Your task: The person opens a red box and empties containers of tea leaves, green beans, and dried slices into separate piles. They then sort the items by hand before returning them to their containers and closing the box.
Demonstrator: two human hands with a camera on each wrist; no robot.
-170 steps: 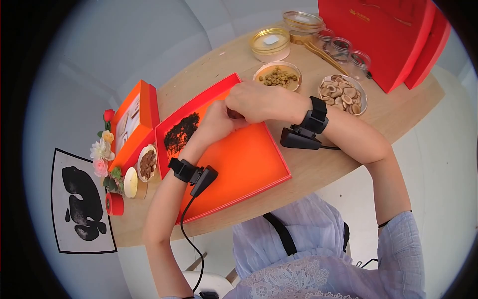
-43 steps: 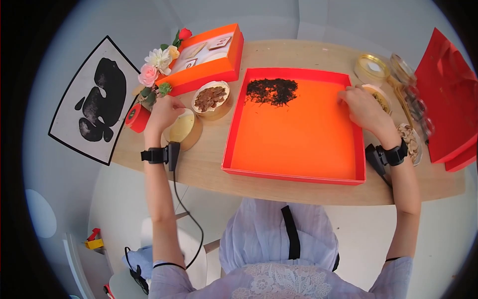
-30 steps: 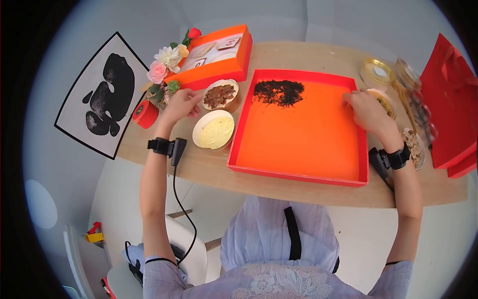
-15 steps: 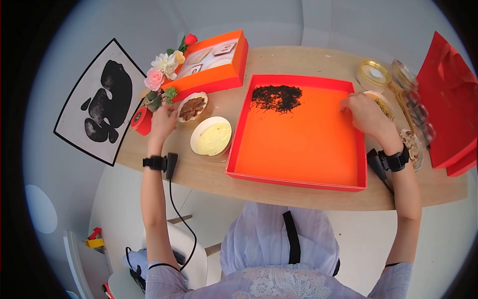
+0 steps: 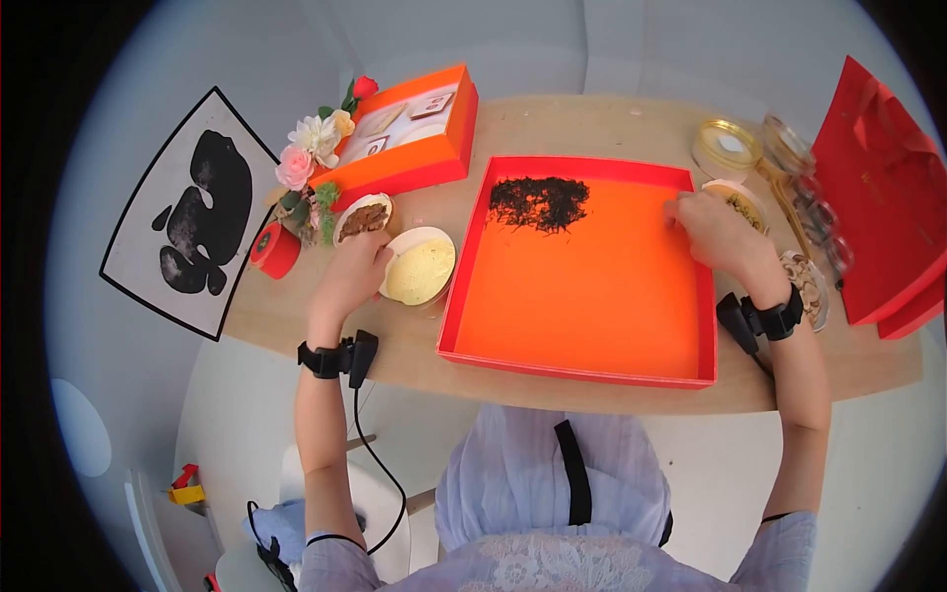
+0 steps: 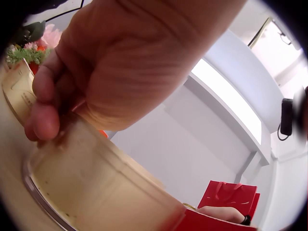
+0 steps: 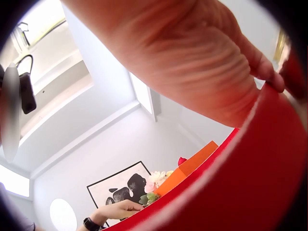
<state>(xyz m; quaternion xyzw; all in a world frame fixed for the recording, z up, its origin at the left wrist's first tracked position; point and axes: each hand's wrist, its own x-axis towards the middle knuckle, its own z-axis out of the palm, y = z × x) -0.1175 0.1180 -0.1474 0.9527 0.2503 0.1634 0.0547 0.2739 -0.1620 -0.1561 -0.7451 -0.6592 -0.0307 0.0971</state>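
In the head view a shallow orange-lined red box [image 5: 582, 296] lies in the middle, a patch of dark dry shreds [image 5: 538, 202] in its far left corner. My right hand [image 5: 720, 232] grips its right wall, fingers curled over the rim; the right wrist view shows a fingertip against the red wall [image 7: 269, 159]. Left of the box stands a pale round tub [image 6: 106, 178] of yellow powder [image 5: 422, 271]. My left hand [image 5: 350, 276] pinches this tub's near-left rim, its fingertips blurred against the wall in the left wrist view. A tub of brown slices [image 5: 365, 219] stands just behind that hand.
Flowers [image 5: 316, 148] and an open orange box of cards [image 5: 409, 128] stand back left, a red tin [image 5: 276, 249] below them. On the right are a bowl of green pieces [image 5: 742, 202], pale slices [image 5: 804, 281], a gold-lidded jar [image 5: 728, 146] and red bags [image 5: 878, 212].
The hands, together over the box earlier, have parted. The yellow-powder tub came right, towards the box, and the brown-slice tub went left. The left hand then moved right to the powder tub.
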